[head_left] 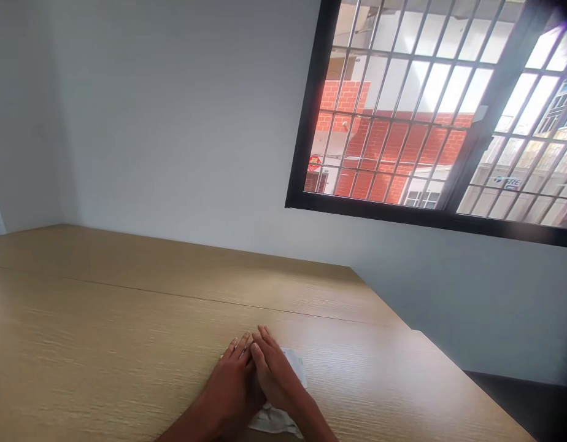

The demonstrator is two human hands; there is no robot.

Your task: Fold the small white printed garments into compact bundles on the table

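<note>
Low in the head view, my left hand [234,376] and my right hand [278,376] lie close together, the fingers of both stretched out and pointing away from me. My right fingers and thumb touch or overlap the left hand near its fingertips. Under them is a thin, whitish, crumpled piece [273,420], perhaps cloth or a soft packet; its kind is not clear. It shows to the right of my right hand and between my wrists, and the hands cover its middle. Both hands appear to rest flat on it.
A light wood-grain table [127,344] spreads around the hands, with a seam running across it. Its right edge slants toward me. Behind stands a grey-white wall [182,123] with a dark-framed, barred window [375,205]. A dark surface [532,399] is low on the right.
</note>
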